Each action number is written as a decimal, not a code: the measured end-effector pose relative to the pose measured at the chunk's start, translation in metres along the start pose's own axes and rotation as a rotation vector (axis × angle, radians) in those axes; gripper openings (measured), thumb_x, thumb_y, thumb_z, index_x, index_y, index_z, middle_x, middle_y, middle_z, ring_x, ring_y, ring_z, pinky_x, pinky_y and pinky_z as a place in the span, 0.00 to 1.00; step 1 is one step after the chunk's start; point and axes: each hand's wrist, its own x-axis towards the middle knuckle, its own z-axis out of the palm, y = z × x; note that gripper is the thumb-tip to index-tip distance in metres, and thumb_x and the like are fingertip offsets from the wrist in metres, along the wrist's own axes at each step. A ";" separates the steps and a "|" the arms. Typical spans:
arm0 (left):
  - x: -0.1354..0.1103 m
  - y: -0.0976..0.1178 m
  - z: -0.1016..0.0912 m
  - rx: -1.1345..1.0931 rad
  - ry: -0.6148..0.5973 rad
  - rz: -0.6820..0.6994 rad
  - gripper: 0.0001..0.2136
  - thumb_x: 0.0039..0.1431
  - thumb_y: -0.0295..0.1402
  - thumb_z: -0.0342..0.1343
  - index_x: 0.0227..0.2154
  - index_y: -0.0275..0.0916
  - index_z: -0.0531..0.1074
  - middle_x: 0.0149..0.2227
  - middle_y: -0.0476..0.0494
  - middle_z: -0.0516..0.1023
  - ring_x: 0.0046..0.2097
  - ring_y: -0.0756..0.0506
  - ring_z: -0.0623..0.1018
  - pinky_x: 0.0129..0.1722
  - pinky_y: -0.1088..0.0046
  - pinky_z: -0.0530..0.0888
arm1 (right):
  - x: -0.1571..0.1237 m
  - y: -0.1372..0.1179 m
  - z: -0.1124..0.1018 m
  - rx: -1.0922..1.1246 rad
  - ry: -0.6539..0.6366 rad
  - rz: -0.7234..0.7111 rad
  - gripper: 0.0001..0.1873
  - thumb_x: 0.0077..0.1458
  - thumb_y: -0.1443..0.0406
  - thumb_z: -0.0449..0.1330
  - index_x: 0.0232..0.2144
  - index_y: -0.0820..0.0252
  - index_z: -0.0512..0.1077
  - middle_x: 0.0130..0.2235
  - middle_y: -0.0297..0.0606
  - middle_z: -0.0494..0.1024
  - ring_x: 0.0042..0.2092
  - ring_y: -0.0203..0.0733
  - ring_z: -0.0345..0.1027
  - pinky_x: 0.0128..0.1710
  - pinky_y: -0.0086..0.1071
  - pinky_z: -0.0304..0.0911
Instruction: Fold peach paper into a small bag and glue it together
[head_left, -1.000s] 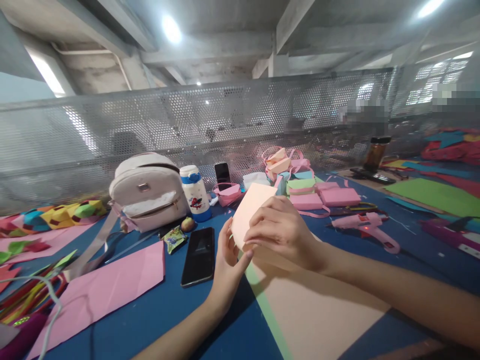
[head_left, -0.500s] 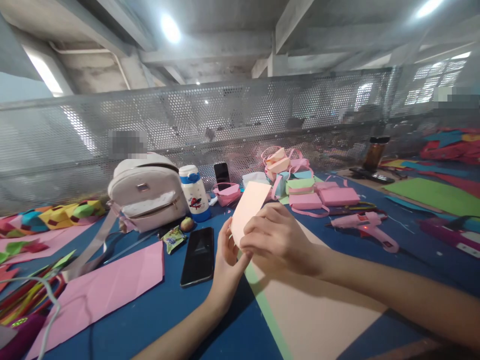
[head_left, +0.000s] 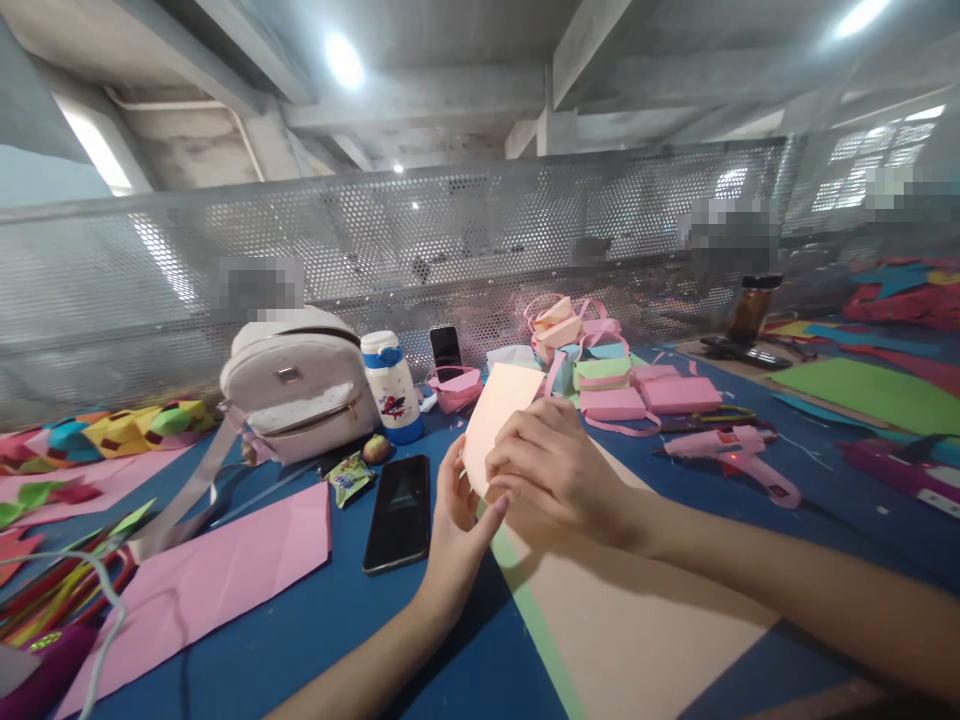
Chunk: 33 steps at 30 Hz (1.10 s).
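A folded peach paper piece (head_left: 504, 405) is held up above the table, its far end tilted upward. My left hand (head_left: 461, 515) grips its lower left side, fingers behind and thumb in front. My right hand (head_left: 551, 465) is closed on the near right part of the paper, its knuckles hiding that edge. Beneath my hands lies a large peach sheet (head_left: 622, 620) with a green sheet (head_left: 529, 600) showing along its left border. To the left of my left hand rests a black phone (head_left: 397, 515).
Pink and green paper bags (head_left: 611, 400) stand at the back. A pink glue gun (head_left: 739, 455) lies on the right. On the left are a pink sheet (head_left: 217, 580), a white backpack (head_left: 304, 390) and a bottle (head_left: 391, 390). A perforated metal screen (head_left: 465, 230) runs behind.
My left thumb has lifted slightly away from the paper's lower edge. The paper and my right hand have hardly moved, and the view has shifted a little.
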 end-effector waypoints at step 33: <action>0.001 0.002 0.001 0.031 -0.022 0.013 0.36 0.53 0.42 0.65 0.61 0.44 0.55 0.62 0.34 0.65 0.62 0.34 0.68 0.58 0.60 0.69 | -0.001 0.008 0.003 -0.098 0.147 -0.164 0.09 0.63 0.67 0.59 0.30 0.56 0.75 0.30 0.32 0.76 0.35 0.41 0.59 0.42 0.36 0.52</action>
